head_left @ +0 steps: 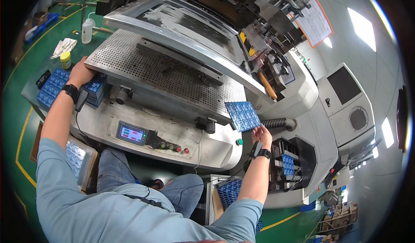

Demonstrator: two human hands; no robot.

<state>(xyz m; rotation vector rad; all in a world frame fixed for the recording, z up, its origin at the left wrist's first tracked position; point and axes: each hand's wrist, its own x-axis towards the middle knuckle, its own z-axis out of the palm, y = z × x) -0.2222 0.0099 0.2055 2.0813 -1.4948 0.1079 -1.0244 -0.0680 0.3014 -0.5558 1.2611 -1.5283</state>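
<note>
My right hand [262,136] pinches the lower edge of a blue circuit board panel [243,116]. That panel is tilted up, just off the right front corner of the perforated metal table [116,48]. On the left, my left hand [81,73] is at the table's left corner, above a stack of blue panels [94,89]. Its fingers are bunched near the corner, and their grip is not clear. Over the table a metal-framed screen [181,31], smeared with grey and white, slopes down to the right.
Further left are more blue panels [54,87], a yellow-lidded jar [65,60], a white cloth [64,47] and a squeeze bottle [87,30]. A small touch screen [131,133] and buttons line the machine's front. At right, a machine opening [288,165] holds another panel. A wooden-handled tool [267,86] lies by the frame.
</note>
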